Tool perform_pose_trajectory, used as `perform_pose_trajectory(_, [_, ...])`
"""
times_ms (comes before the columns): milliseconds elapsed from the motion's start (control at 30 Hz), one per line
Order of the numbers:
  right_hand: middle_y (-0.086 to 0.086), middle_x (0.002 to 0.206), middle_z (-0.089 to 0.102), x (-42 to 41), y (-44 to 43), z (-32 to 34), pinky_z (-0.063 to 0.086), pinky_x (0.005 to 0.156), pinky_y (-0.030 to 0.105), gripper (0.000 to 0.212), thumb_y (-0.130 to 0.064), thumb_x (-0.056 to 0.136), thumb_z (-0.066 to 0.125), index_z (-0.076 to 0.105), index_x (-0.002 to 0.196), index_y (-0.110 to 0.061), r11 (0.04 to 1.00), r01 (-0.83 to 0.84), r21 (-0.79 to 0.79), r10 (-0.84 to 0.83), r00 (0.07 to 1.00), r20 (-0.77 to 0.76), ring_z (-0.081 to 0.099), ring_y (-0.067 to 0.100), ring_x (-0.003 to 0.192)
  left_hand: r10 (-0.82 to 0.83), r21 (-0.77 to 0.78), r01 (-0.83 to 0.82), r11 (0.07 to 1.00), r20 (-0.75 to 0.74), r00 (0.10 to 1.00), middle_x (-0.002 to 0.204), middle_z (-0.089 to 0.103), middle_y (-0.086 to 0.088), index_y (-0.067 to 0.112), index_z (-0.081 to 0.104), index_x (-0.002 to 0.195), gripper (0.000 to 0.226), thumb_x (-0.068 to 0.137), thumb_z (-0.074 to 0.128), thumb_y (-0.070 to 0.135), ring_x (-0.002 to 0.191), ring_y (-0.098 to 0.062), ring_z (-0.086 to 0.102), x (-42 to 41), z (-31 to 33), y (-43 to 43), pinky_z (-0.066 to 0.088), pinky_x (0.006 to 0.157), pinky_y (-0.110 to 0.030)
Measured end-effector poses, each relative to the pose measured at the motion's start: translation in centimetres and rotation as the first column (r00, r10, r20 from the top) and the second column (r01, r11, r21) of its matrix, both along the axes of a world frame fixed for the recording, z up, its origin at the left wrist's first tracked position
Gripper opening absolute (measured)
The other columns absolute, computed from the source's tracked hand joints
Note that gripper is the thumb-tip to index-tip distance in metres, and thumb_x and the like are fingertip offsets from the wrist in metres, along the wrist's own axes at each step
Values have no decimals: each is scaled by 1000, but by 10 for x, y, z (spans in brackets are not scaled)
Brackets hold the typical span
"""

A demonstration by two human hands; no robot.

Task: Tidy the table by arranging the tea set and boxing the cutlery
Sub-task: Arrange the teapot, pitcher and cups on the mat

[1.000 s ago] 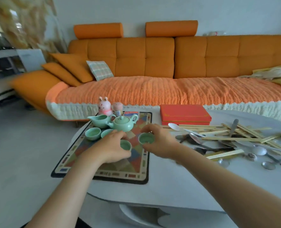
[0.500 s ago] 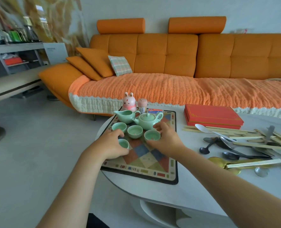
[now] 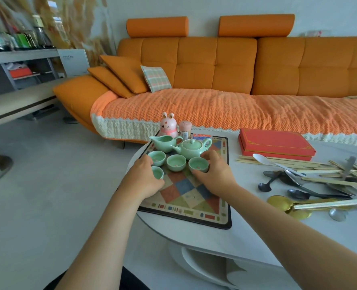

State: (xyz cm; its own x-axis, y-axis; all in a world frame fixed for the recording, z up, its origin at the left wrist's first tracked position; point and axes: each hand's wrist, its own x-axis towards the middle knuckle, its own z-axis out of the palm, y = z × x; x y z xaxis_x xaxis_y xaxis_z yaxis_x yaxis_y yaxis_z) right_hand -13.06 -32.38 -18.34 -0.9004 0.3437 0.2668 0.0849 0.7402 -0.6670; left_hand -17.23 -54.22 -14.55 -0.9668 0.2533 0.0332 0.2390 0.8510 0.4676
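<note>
A pale green tea set stands on a patterned mat (image 3: 196, 203): a pitcher (image 3: 165, 143), a teapot (image 3: 191, 148) and several small cups. My left hand (image 3: 144, 177) grips the nearest cup (image 3: 158, 172) at the mat's left edge, just in front of another cup (image 3: 157, 158). My right hand (image 3: 214, 174) holds the right-hand cup (image 3: 198, 164) of the row, beside the middle cup (image 3: 176, 162). A closed red box (image 3: 276, 143) lies to the right. Spoons (image 3: 294, 178) and wooden chopsticks (image 3: 330, 181) lie scattered in front of it.
A pink rabbit figure (image 3: 168, 124) and a small pink jar (image 3: 185, 128) stand behind the pitcher. The white table (image 3: 257, 233) has a curved left edge near the mat. An orange sofa (image 3: 225, 80) runs behind the table; shelves (image 3: 16, 65) stand at far left.
My right hand carried its cup back into the row beside the teapot. My left hand moved its cup toward the mat's left edge. The view swung left.
</note>
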Motion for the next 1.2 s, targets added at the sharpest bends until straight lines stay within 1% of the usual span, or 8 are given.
perform_pose_trajectory(133, [-3, 128, 48, 6, 5, 2, 46, 84, 29, 60, -41, 80, 74, 45, 130, -24, 999, -39, -28, 39, 999, 33, 57, 15, 101, 11, -61, -16, 998, -87, 996, 122, 35, -2, 19, 41, 122, 61, 76, 65, 53, 123, -24, 35, 3, 1, 9, 42, 88, -37])
perform_pose_trajectory(267, [-5, 128, 46, 30, 26, 12, 50, 86, 30, 56, -38, 81, 73, 46, 129, -29, 996, -68, -56, 69, 997, 28, 58, 11, 97, -123, -8, 126, 992, -285, 950, 118, 39, -1, 21, 47, 113, 47, 81, 62, 52, 117, -23, 34, 13, 14, 46, 38, 92, -36])
perform_pose_trajectory(400, [-8, 118, 55, 73, 72, 27, 49, 80, 26, 38, -31, 87, 68, 55, 122, -27, 999, -34, -32, 35, 999, 26, 60, 11, 90, -305, 134, 348, 928, -263, 915, 111, 43, 6, 26, 48, 106, 30, 84, 62, 42, 110, -17, 41, 46, 17, 116, 41, 92, -37])
perform_pose_trajectory(567, [-16, 87, 63, 134, 151, 40, 44, 64, 21, 15, -18, 90, 61, 66, 101, -27, 993, 95, -68, -90, 994, 66, 57, 3, 68, -497, 112, 518, 848, -173, 850, 109, 52, 10, 31, 50, 108, 26, 87, 61, 41, 96, -13, 53, 93, 17, 213, 45, 79, -33])
perform_pose_trajectory(700, [-17, 87, 66, 183, 218, 46, 38, 57, 9, 13, -18, 89, 62, 70, 94, -28, 980, 196, 21, -197, 977, 84, 58, 4, 75, -620, 148, 629, 763, -108, 777, 109, 56, 10, 30, 52, 110, 24, 89, 58, 39, 95, -14, 56, 129, 25, 293, 48, 80, -35])
perform_pose_trajectory(833, [-18, 89, 63, 225, 281, 46, 39, 63, 13, 20, -16, 86, 62, 72, 97, -29, 944, 330, 24, -331, 941, 68, 55, 1, 75, -711, 156, 715, 682, -90, 698, 109, 56, 9, 30, 53, 111, 25, 89, 58, 39, 97, -16, 55, 162, 30, 376, 48, 81, -37])
perform_pose_trajectory(1033, [7, 117, 59, 266, 368, 25, 38, 91, 30, 35, -8, 80, 66, 69, 112, -23, 861, 497, 108, -497, 867, -23, 53, 27, 110, -754, 119, 764, 634, -125, 645, 126, 56, 2, 24, 54, 127, 38, 90, 55, 33, 118, -20, 49, 188, 15, 482, 44, 98, -40])
perform_pose_trajectory(1200, [10, 134, 44, 274, 413, 16, 33, 103, 39, 54, -14, 81, 64, 52, 133, -24, 772, 621, 134, -619, 783, -60, 39, 34, 124, -784, 82, 788, 610, -77, 616, 141, 49, 0, 21, 44, 141, 50, 95, 53, 36, 131, -23, 40, 191, 3, 544, 33, 105, -37])
